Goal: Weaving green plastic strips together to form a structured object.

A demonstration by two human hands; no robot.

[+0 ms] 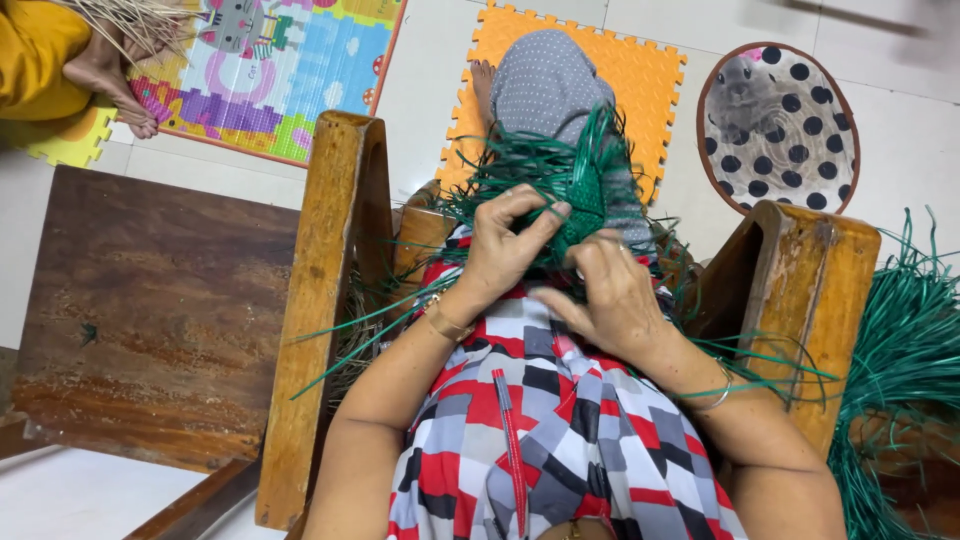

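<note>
Left hand [505, 245] pinches green strips [575, 175], fingers curled shut on them | right hand [610, 295] just beside it, fingers bent, also holding strips from below | weave sits right above both hands, over the lap | looks light, thin, bendy, a bit slippery; best held near the woven part.

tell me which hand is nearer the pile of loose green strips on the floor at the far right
Right. The right hand works the green woven piece on the lap, on the side toward the loose green strips beyond the wooden armrest. The left hand sits farther from them.
</note>
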